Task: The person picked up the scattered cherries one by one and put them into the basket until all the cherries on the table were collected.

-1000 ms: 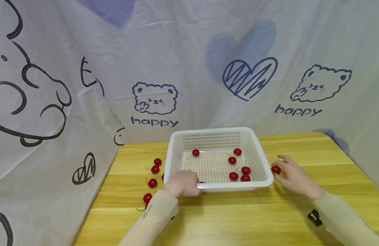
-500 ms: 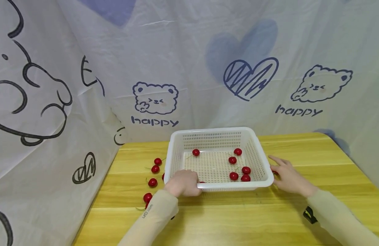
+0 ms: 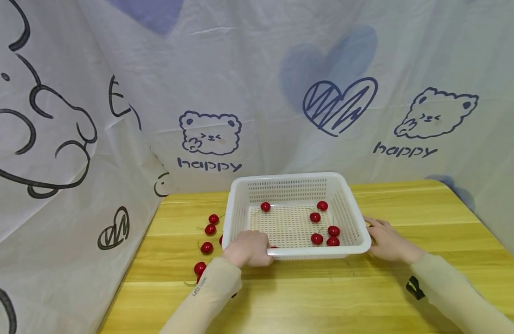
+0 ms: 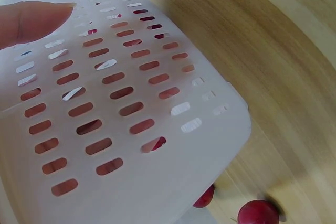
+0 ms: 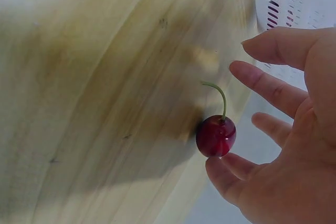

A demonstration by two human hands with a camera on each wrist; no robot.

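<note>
In the head view, a white basket (image 3: 319,251) with slotted walls stands on a wooden counter (image 3: 298,297). Six red cherries (image 3: 315,217) plainly show inside: one toward the back left, five on the right half, the nearest three grouped by the front. A sliver of another shows behind the near rim, beside the left hand (image 3: 248,248), which holds that rim near its left corner. Loose cherries (image 3: 206,247) lie on the counter left of the basket, some partly hidden by the basket and the left sleeve (image 3: 207,292). The right hand (image 3: 388,242) is just outside the basket's right wall.

In the left wrist view, the left grip pinches the basket wall: one finger (image 4: 34,22) lies over this side, and skin shows through the slots. Two cherries are below the corner, outside.

In the right wrist view, the right grip is spread around one stemmed cherry (image 5: 216,136), which appears to touch a lower fingertip. It is outside the basket, whose wall shows at upper right.
</note>
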